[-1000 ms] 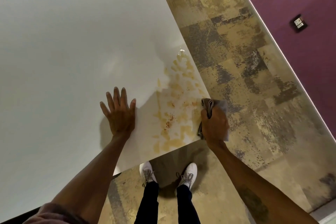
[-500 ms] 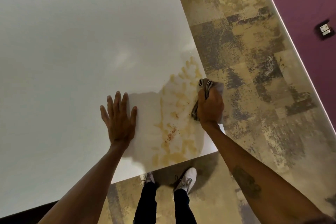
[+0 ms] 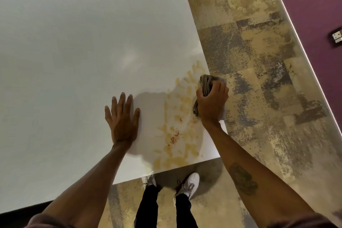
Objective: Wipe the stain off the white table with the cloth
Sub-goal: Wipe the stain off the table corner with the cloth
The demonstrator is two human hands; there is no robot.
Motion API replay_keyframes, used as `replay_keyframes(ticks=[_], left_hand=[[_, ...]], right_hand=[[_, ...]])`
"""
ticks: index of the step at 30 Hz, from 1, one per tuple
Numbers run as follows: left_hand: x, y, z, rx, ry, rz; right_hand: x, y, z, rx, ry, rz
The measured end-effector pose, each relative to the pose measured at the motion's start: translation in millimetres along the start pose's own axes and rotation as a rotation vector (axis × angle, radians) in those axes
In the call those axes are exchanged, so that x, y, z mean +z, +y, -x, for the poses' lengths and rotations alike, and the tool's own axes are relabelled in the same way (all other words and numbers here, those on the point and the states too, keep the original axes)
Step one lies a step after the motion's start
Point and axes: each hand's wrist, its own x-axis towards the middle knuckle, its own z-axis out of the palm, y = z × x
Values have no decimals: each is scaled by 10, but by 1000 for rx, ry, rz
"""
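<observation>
White table [image 3: 74, 61], glossy; yellow-brown stain [image 3: 177, 126] w/ red specks at near right corner. R hand [image 3: 211, 103] clamped on folded grey cloth [image 3: 205, 85] at table's right edge, on stain. L hand [image 3: 123, 118] flat, fingers spread, left of stain. Mottled tan/grey carpet floor [image 3: 259, 79], purple wall [image 3: 314, 5] w/ socket [image 3: 337, 36].

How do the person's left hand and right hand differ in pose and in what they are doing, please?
The left hand lies flat and open on the white table, fingers spread, holding nothing; the right hand is closed around the folded cloth. The left hand rests on clean surface beside the stain, while the right hand presses the cloth at the stain's edge, by the table's side. Both are bare and rest on the table.
</observation>
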Motion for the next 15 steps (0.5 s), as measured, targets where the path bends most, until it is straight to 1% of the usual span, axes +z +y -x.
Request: replay_keyframes(ticks=[2, 4, 6, 11, 15], left_hand=[[0, -6, -15, -5, 0, 5], [-1, -6, -16, -1, 4, 13], [-1, -4, -5, 3, 4, 24], [-14, 8, -2, 8, 3, 37], [-4, 5, 5, 8, 13, 27]], right_hand=[[19, -14, 5, -15, -5, -25], [42, -8, 42, 9, -37, -15], [56, 6, 106, 31, -80, 41], [94, 1, 137, 12, -142, 202], [126, 6, 99, 4, -189, 195]])
